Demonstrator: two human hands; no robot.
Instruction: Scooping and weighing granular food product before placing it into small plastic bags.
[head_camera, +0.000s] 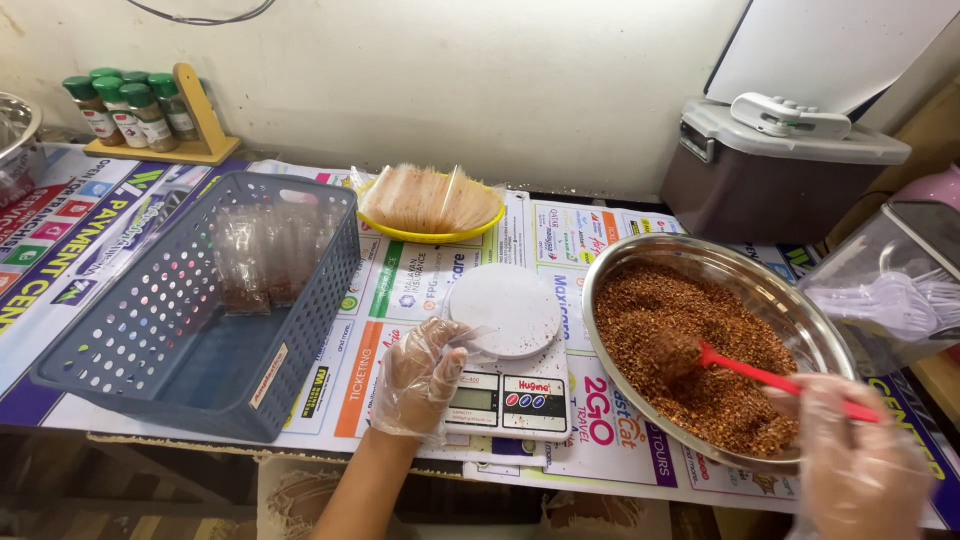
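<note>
Both my hands wear clear plastic gloves. My right hand (858, 462) grips a red spoon (760, 376) whose bowl is heaped with reddish-brown flakes, dug into a wide steel bowl (812, 318) full of the same flakes. My left hand (420, 378) pinches a small clear plastic bag (470, 338) at the front left of a white kitchen scale (508, 350). The scale's round platform is bare.
A blue perforated basket (190, 320) at left holds several filled clear packets (262, 255). A yellow dish (432, 206) with stacked empty bags sits behind the scale. Spice jars (128, 108) on a wooden rack stand at the back left; a brown lidded box (780, 165) and clear container (895, 280) at right.
</note>
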